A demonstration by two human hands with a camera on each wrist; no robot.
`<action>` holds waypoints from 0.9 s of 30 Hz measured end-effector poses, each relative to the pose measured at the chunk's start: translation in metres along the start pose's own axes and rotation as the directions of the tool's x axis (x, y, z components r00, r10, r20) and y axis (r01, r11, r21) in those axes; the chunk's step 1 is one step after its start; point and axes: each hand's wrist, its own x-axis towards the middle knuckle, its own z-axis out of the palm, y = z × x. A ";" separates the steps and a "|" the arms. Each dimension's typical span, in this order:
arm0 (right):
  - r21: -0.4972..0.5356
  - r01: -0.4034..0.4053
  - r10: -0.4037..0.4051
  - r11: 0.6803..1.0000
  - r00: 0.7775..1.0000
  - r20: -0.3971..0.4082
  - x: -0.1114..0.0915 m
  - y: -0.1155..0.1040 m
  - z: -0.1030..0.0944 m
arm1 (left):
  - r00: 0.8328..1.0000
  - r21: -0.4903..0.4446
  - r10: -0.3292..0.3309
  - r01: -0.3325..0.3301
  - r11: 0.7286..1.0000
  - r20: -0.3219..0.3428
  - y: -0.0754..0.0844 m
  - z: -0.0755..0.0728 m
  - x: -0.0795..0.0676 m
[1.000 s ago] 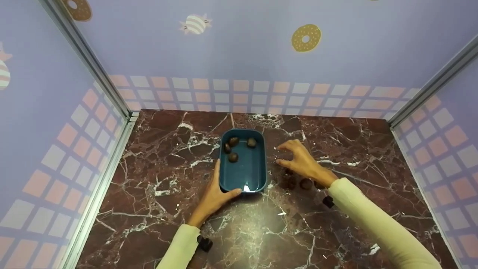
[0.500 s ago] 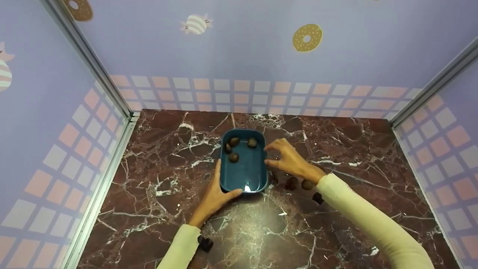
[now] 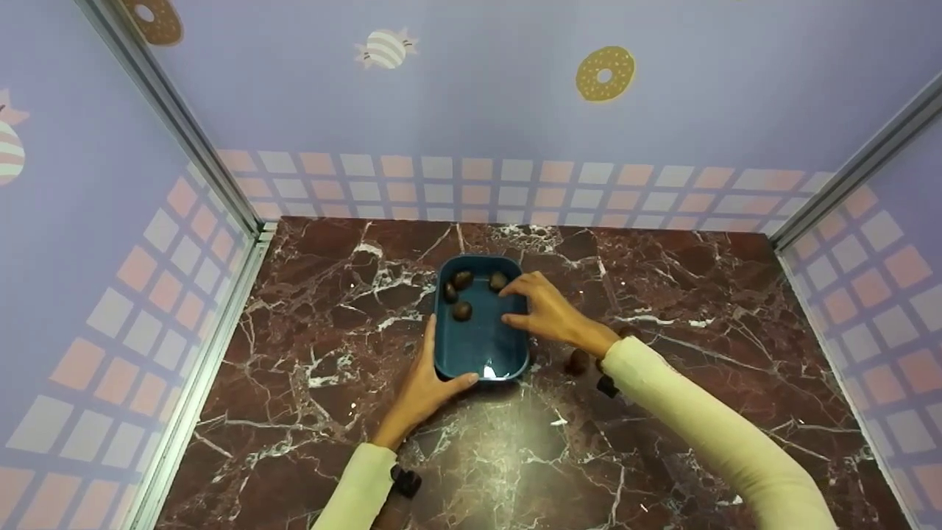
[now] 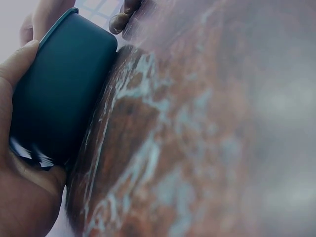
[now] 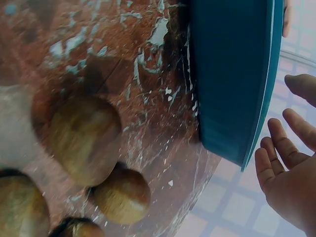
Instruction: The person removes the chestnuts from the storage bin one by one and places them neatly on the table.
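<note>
A blue-green rectangular box (image 3: 482,342) stands on the table, with several small brown rounded lumps (image 3: 462,311) in its far half. My left hand (image 3: 421,394) grips its near left corner, fingers along the left wall and thumb at the near end. In the left wrist view that hand wraps the box's outer wall (image 4: 64,84). Over the right rim reaches my right hand (image 3: 548,313), thumb and forefinger apart, close to the far-right lump (image 3: 498,281). Nothing shows between its fingers. The right wrist view also shows that hand (image 5: 291,168) with spread fingers beyond the rim.
More brown lumps (image 5: 86,140) lie on the table right of the box, partly hidden under the right forearm (image 3: 706,419) in the head view. The table (image 3: 331,294) is dark red marble-patterned. Patterned panels (image 3: 478,110) enclose the back and both sides.
My right hand has moved left from above the lumps on the table to over the box's right rim, its thumb and forefinger staying apart. The left hand and box stay put.
</note>
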 end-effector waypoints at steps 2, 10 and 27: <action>-0.013 0.003 -0.003 1.000 1.000 0.010 0.003 -0.001 0.004 | 1.000 0.003 0.003 -0.003 1.000 -0.002 -0.001 0.000 0.000; -0.001 -0.048 0.048 0.999 0.996 0.080 0.016 -0.003 0.020 | 1.000 0.027 0.009 -0.009 1.000 -0.003 -0.002 0.000 0.001; -0.119 -0.014 0.031 0.993 0.989 0.145 0.042 0.000 0.044 | 1.000 0.005 0.018 -0.018 1.000 -0.001 -0.002 0.000 0.002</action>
